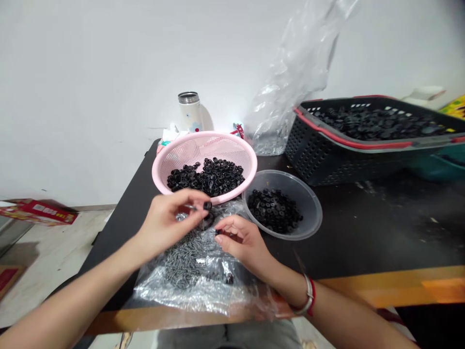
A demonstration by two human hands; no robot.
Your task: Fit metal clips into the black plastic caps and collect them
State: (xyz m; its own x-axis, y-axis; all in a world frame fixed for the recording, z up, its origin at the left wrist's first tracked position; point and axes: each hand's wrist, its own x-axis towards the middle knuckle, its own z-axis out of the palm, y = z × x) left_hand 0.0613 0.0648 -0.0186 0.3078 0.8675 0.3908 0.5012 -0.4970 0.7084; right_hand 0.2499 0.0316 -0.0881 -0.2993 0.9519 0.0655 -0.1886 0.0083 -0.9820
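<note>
My left hand [174, 215] pinches a small black ring-like part [207, 205] between thumb and forefinger, just in front of the pink colander's rim. A little to the right, my right hand [240, 237] has its fingers closed on another small black part [218, 232], mostly hidden by the fingertips. Below both hands lies a clear plastic bag [218, 300] with a heap of small grey metal screws [183, 264] on it. The pink colander [158, 177] holds many black ring-shaped parts [221, 175]. Beside it, a clear plastic bowl [313, 213] contains black washer-like discs [274, 208].
A dark basket [308, 150] with red handles, full of black parts, stands at the back right. Behind the colander is a lidless white flask [191, 114]. Clear plastic film [290, 77] rises against the wall. The black table [363, 228] has an orange-brown front edge.
</note>
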